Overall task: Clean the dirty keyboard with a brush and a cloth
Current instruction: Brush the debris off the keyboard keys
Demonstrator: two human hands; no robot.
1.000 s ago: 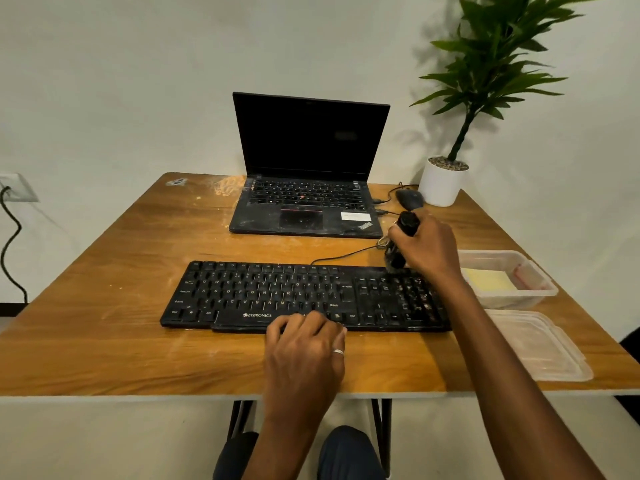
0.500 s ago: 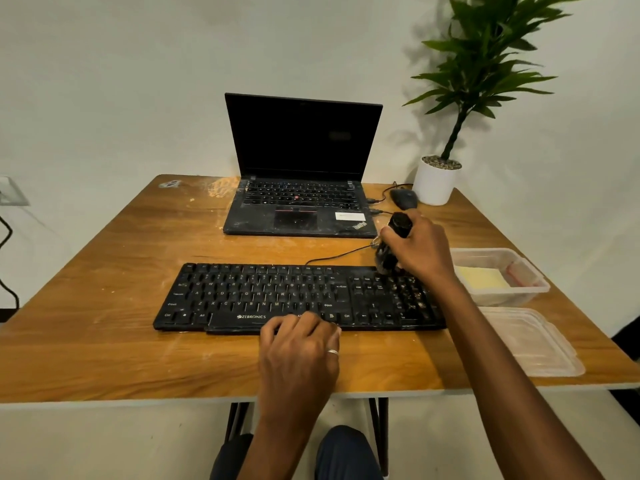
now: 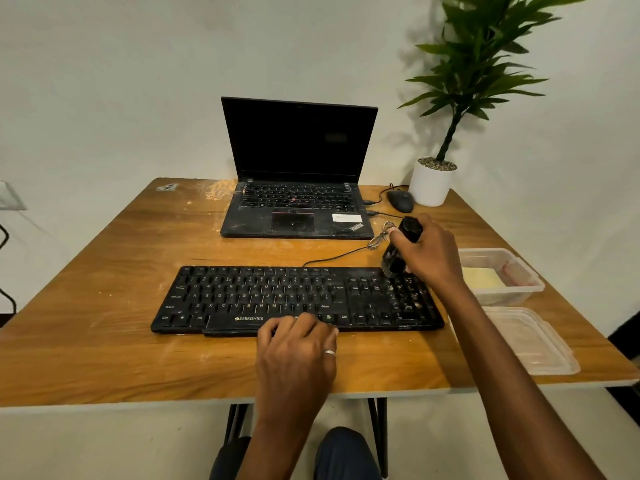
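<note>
My right hand point(image 3: 431, 252) grips the black brush point(image 3: 401, 247) at the keyboard's point(image 3: 263, 296) far right corner, while my left hand point(image 3: 298, 355) rests loosely curled on its near edge.

The keyboard point(image 3: 277, 296) is seen in black, marked with white legends and flecked with pale dust, and the brush point(image 3: 398, 252) is likewise black. The table point(image 3: 104, 306) is shown in orange-brown wood grain streaked with pale scuffs, while the laptop point(image 3: 299, 161) is coloured black, with a red pointing stick point(image 3: 294, 199) and a white sticker point(image 3: 347, 217). The cloth point(image 3: 481, 277) is rendered pale yellow, its container point(image 3: 519, 294) clear, the plant's leaves point(image 3: 485, 64) green and the pot point(image 3: 431, 187) white.
</note>
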